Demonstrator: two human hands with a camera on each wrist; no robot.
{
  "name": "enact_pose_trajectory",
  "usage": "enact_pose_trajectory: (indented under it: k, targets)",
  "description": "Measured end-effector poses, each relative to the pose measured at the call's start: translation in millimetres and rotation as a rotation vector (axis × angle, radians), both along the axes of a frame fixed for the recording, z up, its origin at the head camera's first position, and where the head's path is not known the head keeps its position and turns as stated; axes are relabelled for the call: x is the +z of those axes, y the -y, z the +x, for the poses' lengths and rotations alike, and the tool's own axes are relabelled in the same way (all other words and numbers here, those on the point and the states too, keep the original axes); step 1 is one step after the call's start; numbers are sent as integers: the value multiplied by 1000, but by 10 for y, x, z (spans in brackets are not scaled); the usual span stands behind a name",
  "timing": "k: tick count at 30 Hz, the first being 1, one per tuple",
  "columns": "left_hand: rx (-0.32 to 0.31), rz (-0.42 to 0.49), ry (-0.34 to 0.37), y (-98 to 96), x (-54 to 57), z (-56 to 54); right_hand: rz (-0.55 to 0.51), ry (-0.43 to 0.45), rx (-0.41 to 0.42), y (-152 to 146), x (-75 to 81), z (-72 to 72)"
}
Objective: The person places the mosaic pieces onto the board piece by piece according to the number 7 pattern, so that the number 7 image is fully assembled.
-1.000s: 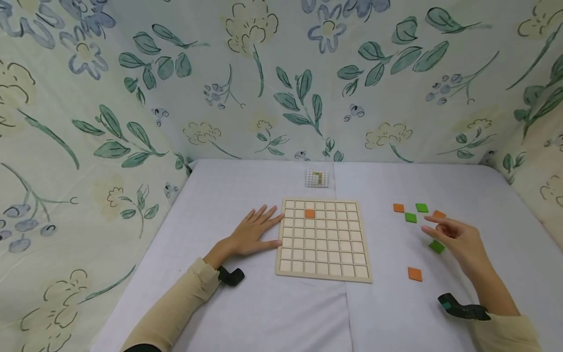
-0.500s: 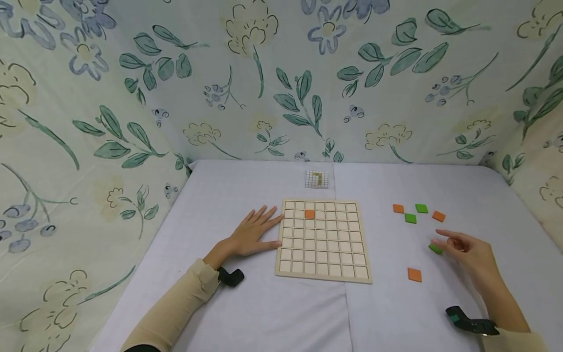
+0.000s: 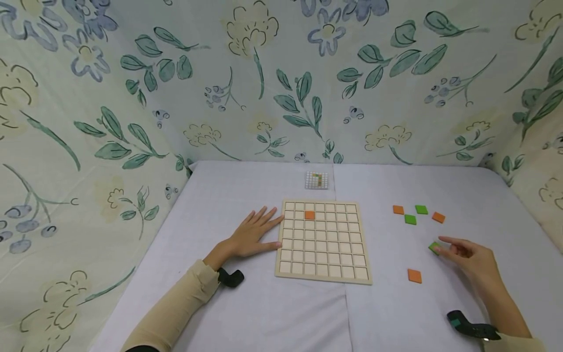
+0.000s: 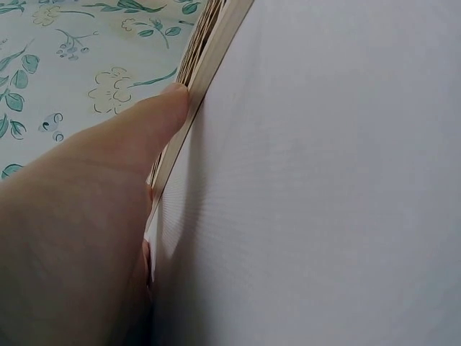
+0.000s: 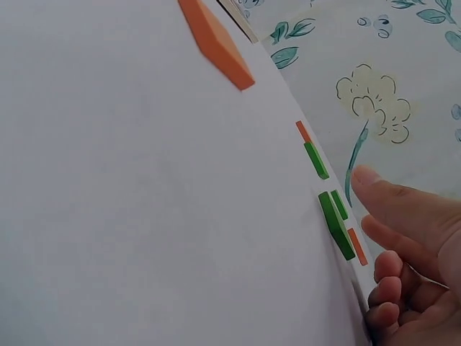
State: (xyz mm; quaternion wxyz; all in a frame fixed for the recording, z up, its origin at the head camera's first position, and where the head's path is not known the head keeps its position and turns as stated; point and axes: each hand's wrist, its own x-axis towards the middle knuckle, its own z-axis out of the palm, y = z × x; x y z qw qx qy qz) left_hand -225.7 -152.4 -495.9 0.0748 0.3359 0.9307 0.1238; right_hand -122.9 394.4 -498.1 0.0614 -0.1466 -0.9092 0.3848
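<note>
Among loose tiles (image 3: pixel 410 219), right hand (image 3: pixel 472 259) empty, partly hiding green tile (image 3: pixel 433 247), left hand (image 3: pixel 251 233) spread against board (image 3: pixel 327 244)

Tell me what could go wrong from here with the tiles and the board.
The green tile beside the right hand is thin and flat, offering little edge to grasp, so it might slide across the white cloth instead of lifting.

The left hand touches the board along its left edge; too firm a push could shift the board.
</note>
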Motion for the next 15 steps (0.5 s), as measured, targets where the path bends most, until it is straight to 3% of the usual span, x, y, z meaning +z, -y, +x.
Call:
enact_pose_trajectory:
  k: [15]
  targets:
    - [-7,6,-11,14,-28,-10,86,-25,45,-7,-45,38]
